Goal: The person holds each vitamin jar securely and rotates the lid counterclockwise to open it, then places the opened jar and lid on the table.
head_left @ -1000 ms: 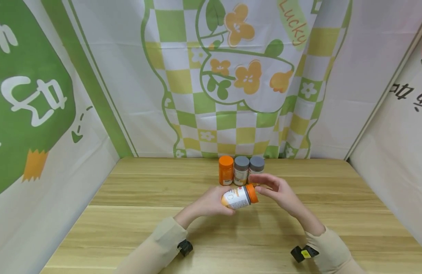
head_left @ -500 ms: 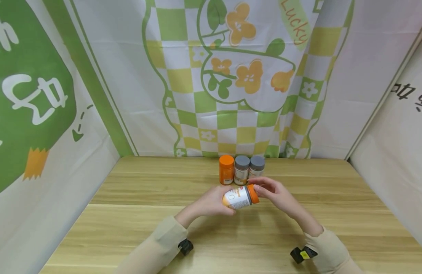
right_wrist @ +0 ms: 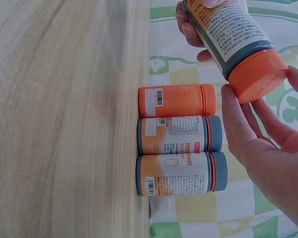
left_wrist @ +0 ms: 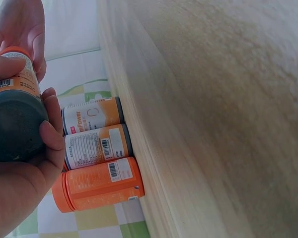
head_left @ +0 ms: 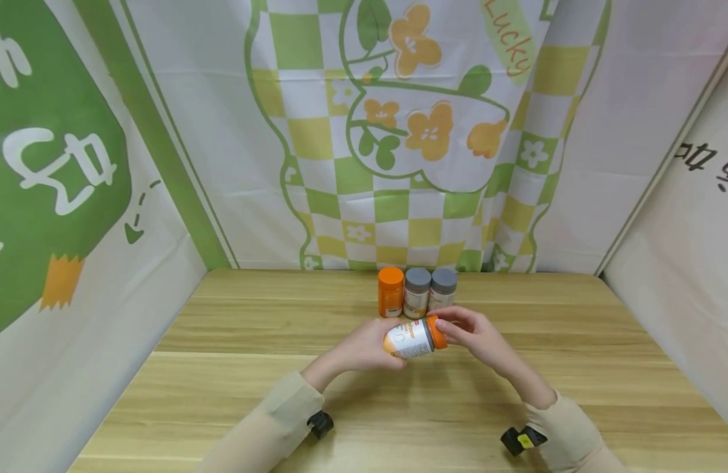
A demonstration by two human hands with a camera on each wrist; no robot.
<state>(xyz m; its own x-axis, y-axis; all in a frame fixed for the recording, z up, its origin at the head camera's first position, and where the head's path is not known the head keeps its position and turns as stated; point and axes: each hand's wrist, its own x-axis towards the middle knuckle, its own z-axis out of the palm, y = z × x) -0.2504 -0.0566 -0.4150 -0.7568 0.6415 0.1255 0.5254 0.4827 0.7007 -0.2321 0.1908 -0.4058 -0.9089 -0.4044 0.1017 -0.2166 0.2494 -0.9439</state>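
Observation:
In the head view my left hand [head_left: 364, 346] grips a pill bottle [head_left: 409, 340] around its body, white and orange with a dark base. It is held tilted above the table, its orange cap [head_left: 437, 332] toward the right. My right hand [head_left: 475, 333] pinches that cap between thumb and fingertips. From the right wrist the cap [right_wrist: 257, 77] shows seated on the bottle, fingertips at one side of its rim and thumb at the other. The left wrist view shows the dark bottom [left_wrist: 15, 126] of the bottle, with left fingers curled round it.
Behind the hands, three bottles stand upright in a row: an all-orange one [head_left: 390, 293] and two grey-capped ones, the middle [head_left: 416, 293] and the right [head_left: 443, 282]. The wooden table [head_left: 234, 368] ends at a green-and-white checked cloth [head_left: 390, 210].
My right hand's thumb and fingers have come in from beside the cap onto it. The left hand keeps its grip, and the bottle has shifted only slightly.

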